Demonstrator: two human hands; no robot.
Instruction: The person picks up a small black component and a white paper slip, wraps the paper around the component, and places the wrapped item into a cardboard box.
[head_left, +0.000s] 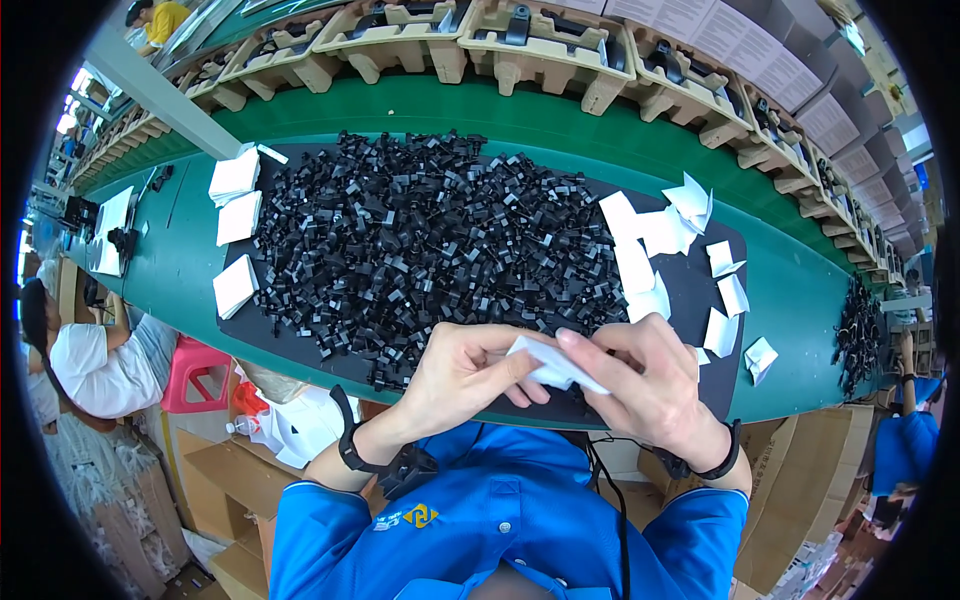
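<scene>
folded white paper (553, 366): held over the near edge of the pile of black parts (440, 240), toward the pile's right end; left hand (472, 370) pinches its left side, thumb on top; right hand (640, 378) grips its right side between thumb and fingers; pile lies heaped on a dark mat (690, 290), itself on the green bench (790, 290); right of pile, loose creased white sheets (665, 230), some at its edge; left of pile, three white paper stacks (238, 217); beyond pile, tan moulded trays (550, 68) bearing black items; well right of pile, a smaller black heap (857, 335).
</scene>
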